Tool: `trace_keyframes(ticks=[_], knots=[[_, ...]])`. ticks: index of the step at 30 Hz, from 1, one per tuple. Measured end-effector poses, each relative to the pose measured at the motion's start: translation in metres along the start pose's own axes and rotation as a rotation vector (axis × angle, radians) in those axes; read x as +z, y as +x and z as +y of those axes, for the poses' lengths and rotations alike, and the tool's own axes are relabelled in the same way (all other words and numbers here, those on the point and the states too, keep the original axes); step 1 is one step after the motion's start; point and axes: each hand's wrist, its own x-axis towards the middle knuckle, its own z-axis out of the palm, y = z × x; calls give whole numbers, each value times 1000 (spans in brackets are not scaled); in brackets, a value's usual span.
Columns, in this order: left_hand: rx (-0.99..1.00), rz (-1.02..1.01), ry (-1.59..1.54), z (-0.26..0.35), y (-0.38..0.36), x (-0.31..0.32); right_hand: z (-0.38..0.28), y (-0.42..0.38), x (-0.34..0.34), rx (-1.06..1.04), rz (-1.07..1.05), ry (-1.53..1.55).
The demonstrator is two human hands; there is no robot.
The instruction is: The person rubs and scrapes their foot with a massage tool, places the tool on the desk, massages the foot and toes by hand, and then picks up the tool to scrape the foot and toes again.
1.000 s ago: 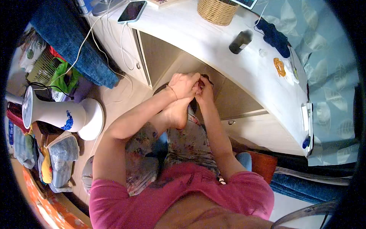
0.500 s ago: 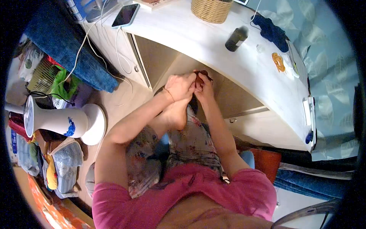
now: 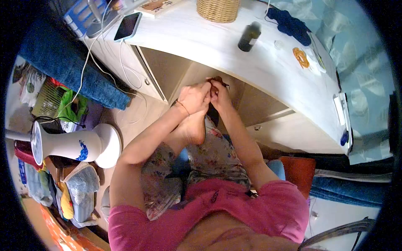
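My left hand (image 3: 193,98) is wrapped over the front of my raised bare foot (image 3: 195,127), near its toes. Beside it, my right hand (image 3: 219,94) has its fingers closed on a small dark brown object (image 3: 216,81), which touches the fingertips of both hands. What the object is, I cannot make out. The foot rests across my other leg, in patterned trousers (image 3: 217,154), below the desk's front edge.
On the white desk (image 3: 176,42) are a phone (image 3: 128,26), a wicker basket (image 3: 217,9), a dark bottle (image 3: 250,37), an orange band (image 3: 300,57) and dark blue cloth (image 3: 289,26). A white stand (image 3: 69,142) lies at the left, near hanging cables.
The view has shifted slightly, so the desk items appear lower and further left. Both hands stay together at the foot, and the right hand's fingers have moved a little on the brown object.
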Motion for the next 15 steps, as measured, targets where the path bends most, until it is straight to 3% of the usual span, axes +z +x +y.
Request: trace_keyframes(ticks=[3, 7, 8, 11, 12, 15], knots=[[-20, -16, 7, -2, 0, 5, 12, 1, 0, -6, 125, 56], [-40, -51, -4, 2, -1, 0, 1, 3, -5, -23, -24, -51], [-50, -62, -3, 1, 2, -1, 3, 2, -1, -256, -30, -257], [-49, -68, -8, 3, 2, -1, 14, 1, -9, -11, 85, 45], [-53, -74, -7, 5, -1, 0, 9, -10, 8, 4, 282, 59], [-59, -63, -9, 3, -1, 0, 8, -10, 8, -25, 220, 45]])
